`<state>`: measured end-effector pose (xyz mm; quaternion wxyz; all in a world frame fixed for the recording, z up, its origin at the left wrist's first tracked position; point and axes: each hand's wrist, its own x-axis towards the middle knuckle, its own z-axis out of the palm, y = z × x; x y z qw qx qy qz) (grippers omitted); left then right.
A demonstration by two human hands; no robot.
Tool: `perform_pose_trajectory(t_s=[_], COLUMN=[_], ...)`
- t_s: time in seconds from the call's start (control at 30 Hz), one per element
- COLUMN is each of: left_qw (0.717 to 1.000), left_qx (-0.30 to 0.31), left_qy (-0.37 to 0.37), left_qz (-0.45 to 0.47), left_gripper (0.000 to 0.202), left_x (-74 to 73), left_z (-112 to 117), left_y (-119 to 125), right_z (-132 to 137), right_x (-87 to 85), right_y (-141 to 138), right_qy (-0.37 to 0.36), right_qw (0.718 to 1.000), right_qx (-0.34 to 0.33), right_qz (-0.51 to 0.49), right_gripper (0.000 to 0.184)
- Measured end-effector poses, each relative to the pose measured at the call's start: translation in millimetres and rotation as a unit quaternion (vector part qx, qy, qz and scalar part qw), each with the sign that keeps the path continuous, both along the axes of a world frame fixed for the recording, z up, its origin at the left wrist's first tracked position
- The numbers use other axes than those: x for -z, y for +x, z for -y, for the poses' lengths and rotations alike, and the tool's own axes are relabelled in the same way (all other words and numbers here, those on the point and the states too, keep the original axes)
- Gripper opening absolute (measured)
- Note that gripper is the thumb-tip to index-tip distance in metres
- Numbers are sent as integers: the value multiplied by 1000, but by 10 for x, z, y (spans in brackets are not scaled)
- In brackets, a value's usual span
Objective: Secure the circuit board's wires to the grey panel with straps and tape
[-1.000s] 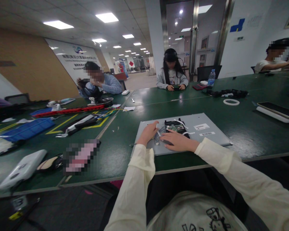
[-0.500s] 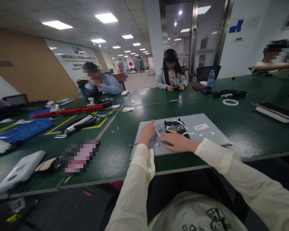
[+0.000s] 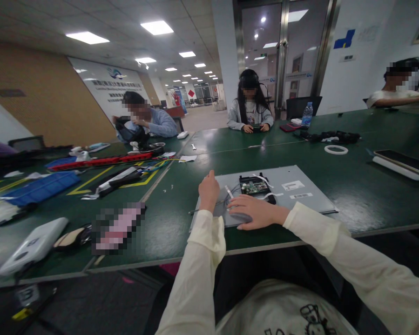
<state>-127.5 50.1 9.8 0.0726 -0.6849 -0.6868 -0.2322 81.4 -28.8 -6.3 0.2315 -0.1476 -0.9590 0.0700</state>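
Note:
A grey metal panel (image 3: 300,197) lies flat on the green table in front of me, with a small green circuit board (image 3: 253,187) and white ribbon cables near its middle. My left hand (image 3: 208,190) is raised at the panel's left part, fingers curled together; what it grips, if anything, is hidden. My right hand (image 3: 253,211) lies flat on the panel's near edge, fingers stretched out towards the left, next to thin wires and a white strip (image 3: 228,191).
A white tape ring (image 3: 335,149) and black parts (image 3: 330,136) lie at the back right, a tablet on a white base (image 3: 401,164) at the right. At the left are a blue tray (image 3: 38,187), a white device (image 3: 31,245) and red bars (image 3: 101,161). Three people sit across the table.
My left hand has lifted off the panel and curled its fingers. My right hand has slid a little towards me along the near edge.

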Motion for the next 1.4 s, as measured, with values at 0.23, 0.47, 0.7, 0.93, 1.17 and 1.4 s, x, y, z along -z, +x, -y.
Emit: perform_pose_trajectory(t_s=[0.23,0.47,0.7,0.93,1.17,1.4], left_qw=[1000,998,997,997,997,998], left_qx=[-4,-20,-13,-9,-6,0], left_qy=[18,0,-8,-12,-24,-12], left_qz=[-12,-58,-79,-79,-70,-60], left_gripper=[37,35,33,35,34,32], left_x=[-101,-122,-115,-71,-61,-19], left_z=[79,132,159,139,151,136], left_y=[58,117,145,128,119,109], right_z=[-56,-139,-212,-269,-408,-572], right_x=[40,98,154,151,162,175], right_y=[2,-4,12,38,116,198], right_qy=[19,30,50,44,2,-33], right_qw=[1000,999,994,988,971,937], right_qx=[-5,29,96,145,238,343], right_qz=[-15,-14,-2,19,36,50], right_gripper=[49,53,56,54,56,58])
